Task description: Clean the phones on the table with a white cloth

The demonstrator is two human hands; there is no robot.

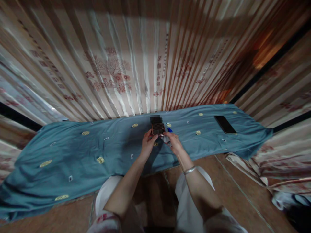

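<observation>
Pleated curtains (126, 64), cream with reddish printed figures and lettering, fill the far side of the room from left to right; brown floor tiles (243, 191) show at the near right. Across the middle runs one long surface under a blue cloth (73, 152) dotted with small yellow ovals and small white marks; about nine ovals can be counted, the small marks blurred.

Left stretch of cloth: only the pattern. Centre: left hand (147, 144) and right hand (173, 144), both over the cloth, close together. Left hand's fingers are closed on the near edge of one small dark box (158, 128), which sits on the cloth just beyond the fingertips, at the middle of the surface toward the far edge. Right hand is curled round something pale with a blue tip (169, 130) just right of the box; what it is cannot be told. One silver bracelet (190, 170) on the right wrist. Right stretch: one black phone (225, 124) lying flat, well apart from the hands.

Near edge: the person's knees in white trousers (187, 200).
</observation>
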